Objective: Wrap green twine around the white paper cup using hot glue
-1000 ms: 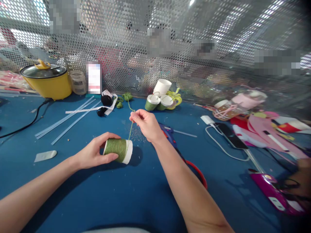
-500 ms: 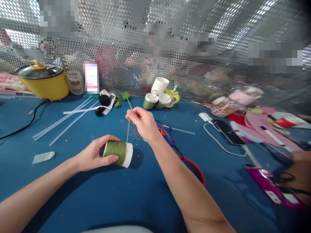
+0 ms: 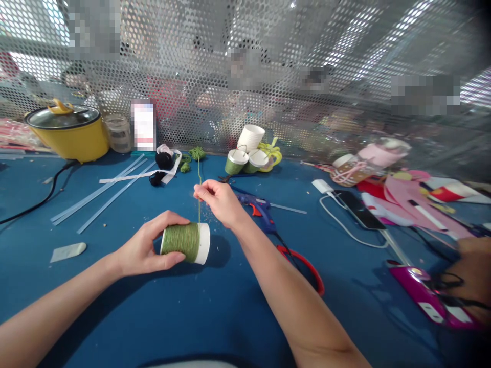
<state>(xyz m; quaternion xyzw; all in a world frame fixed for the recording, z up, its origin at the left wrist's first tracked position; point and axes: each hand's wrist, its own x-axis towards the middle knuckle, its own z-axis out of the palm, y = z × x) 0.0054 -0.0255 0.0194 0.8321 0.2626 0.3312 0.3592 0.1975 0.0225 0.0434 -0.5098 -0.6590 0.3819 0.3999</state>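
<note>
My left hand (image 3: pixel 148 249) grips a white paper cup (image 3: pixel 187 242) lying on its side, most of it wound in green twine. A single strand of green twine (image 3: pixel 198 174) runs from the cup up through my right hand (image 3: pixel 217 201) and on to a small green heap at the back of the blue table (image 3: pixel 215 317). My right hand pinches that strand just above the cup's white rim.
A blue glue gun (image 3: pixel 258 207) with a red cord lies just right of my right hand. Clear glue sticks (image 3: pixel 100 195) lie at the left, a yellow pot (image 3: pixel 68 132) at the far left, finished cups (image 3: pixel 245 156) at the back, a phone (image 3: pixel 358 207) and pink scraps at the right.
My right hand has moved left and down toward the cup, bringing the strand nearly upright. The left hand has turned the cup slightly.
</note>
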